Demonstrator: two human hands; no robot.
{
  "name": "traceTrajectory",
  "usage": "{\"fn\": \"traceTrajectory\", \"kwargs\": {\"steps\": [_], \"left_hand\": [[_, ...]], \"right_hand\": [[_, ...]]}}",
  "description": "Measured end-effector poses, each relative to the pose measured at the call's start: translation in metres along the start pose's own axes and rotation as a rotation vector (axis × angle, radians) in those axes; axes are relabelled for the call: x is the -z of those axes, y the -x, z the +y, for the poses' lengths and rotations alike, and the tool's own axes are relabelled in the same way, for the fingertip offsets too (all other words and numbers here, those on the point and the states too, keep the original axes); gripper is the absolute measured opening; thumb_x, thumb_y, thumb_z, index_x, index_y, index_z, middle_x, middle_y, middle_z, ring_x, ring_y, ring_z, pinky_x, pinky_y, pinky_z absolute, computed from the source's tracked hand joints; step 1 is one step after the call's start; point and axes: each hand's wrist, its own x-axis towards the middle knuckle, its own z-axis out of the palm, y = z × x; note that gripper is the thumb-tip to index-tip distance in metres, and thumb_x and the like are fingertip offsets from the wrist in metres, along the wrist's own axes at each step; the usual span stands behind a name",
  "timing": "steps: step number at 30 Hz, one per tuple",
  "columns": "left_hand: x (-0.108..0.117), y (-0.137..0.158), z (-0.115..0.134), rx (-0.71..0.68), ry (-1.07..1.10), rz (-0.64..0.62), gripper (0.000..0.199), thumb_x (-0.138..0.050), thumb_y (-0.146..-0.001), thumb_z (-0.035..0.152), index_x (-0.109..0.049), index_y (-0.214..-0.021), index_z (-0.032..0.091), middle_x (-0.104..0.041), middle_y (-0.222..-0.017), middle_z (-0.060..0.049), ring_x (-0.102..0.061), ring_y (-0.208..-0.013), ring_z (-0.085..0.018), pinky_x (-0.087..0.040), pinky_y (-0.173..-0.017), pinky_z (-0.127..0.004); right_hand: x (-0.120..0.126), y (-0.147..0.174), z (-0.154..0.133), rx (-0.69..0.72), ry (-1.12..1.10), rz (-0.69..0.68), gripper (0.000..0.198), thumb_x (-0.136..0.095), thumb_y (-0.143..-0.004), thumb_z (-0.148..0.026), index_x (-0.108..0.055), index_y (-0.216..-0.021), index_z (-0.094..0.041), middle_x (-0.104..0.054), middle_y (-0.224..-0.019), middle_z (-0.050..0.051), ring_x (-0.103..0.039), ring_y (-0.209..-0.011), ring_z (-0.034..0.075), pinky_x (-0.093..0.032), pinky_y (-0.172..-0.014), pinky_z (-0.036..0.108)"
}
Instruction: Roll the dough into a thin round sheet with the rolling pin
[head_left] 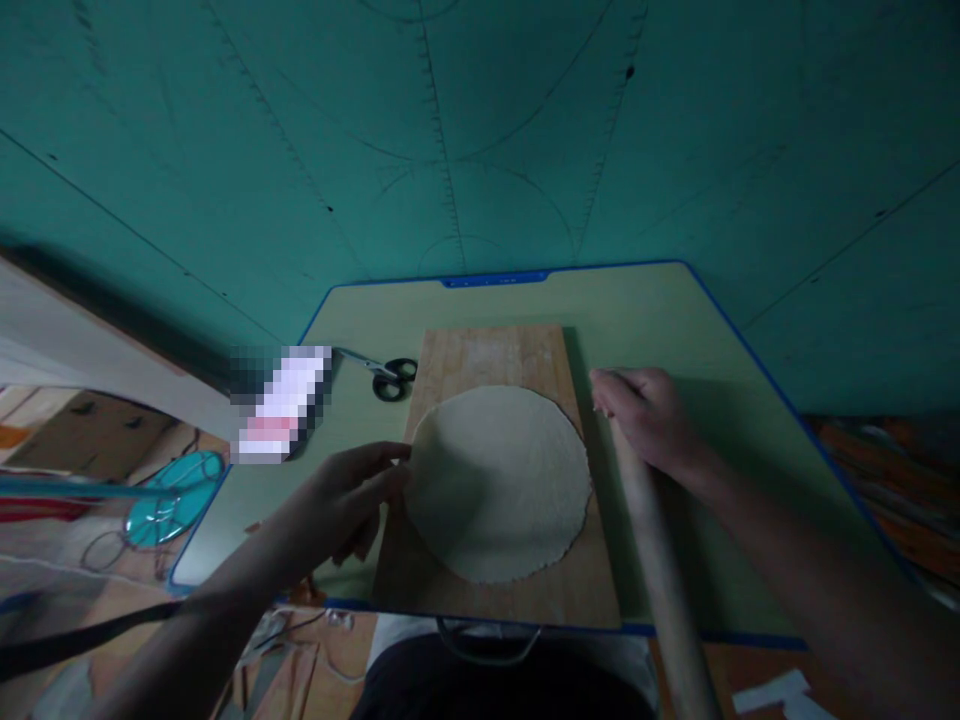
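A round, flat sheet of dough (pixel 499 490) lies on a wooden board (pixel 495 350), its right and lower edges slightly ragged. My left hand (pixel 360 495) is at the dough's left edge, thumb and forefinger closed on the rim; the other fingers curl below, partly in shadow. To the right of the board, my right hand (pixel 645 415) is wrapped round the far end of a wooden rolling pin (pixel 652 540). The pin is clear of the dough and slants toward me, its near end running out of the picture.
The board rests on a pale green table (pixel 630 310) with a blue rim, against a green wall (pixel 487 130). Black-handled scissors (pixel 388 380) and a blurred-out phone (pixel 285 405) lie to the left. A turquoise round object (pixel 176 495) stands lower, left of the table.
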Motion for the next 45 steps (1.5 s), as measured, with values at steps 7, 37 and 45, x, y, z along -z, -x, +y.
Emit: {"fn": "traceTrajectory", "kwargs": {"steps": [7, 37, 45], "left_hand": [[-0.006, -0.008, 0.011, -0.095, -0.297, 0.088, 0.039, -0.051, -0.074, 0.059, -0.056, -0.072, 0.020, -0.051, -0.052, 0.006, -0.045, -0.037, -0.009, -0.033, -0.038, -0.022], [-0.035, 0.033, -0.039, -0.745, -0.464, 0.345, 0.021, -0.044, -0.094, 0.025, -0.063, -0.104, 0.023, -0.066, -0.061, 0.003, -0.059, -0.046, -0.013, -0.042, -0.045, -0.022], [-0.101, 0.054, -0.031, -1.067, -0.412, 0.053, 0.019, -0.052, -0.091, 0.023, -0.063, -0.107, 0.022, -0.075, -0.091, -0.007, -0.072, -0.074, -0.019, -0.056, -0.055, -0.027]], "right_hand": [[0.001, 0.000, -0.001, 0.000, 0.004, -0.016, 0.045, -0.048, -0.085, -0.047, -0.040, -0.046, -0.026, -0.043, -0.045, -0.002, -0.044, -0.047, 0.014, -0.032, -0.050, 0.030], [0.007, -0.005, -0.018, -0.082, 0.214, 0.130, 0.046, -0.053, -0.077, -0.046, -0.041, -0.038, -0.026, -0.039, -0.035, -0.004, -0.039, -0.038, 0.012, -0.030, -0.042, 0.026], [0.021, -0.014, -0.076, -0.143, 0.052, 0.232, 0.044, -0.060, -0.074, -0.031, -0.041, -0.035, -0.026, -0.040, -0.032, -0.004, -0.041, -0.034, 0.011, -0.034, -0.041, 0.026]]}}
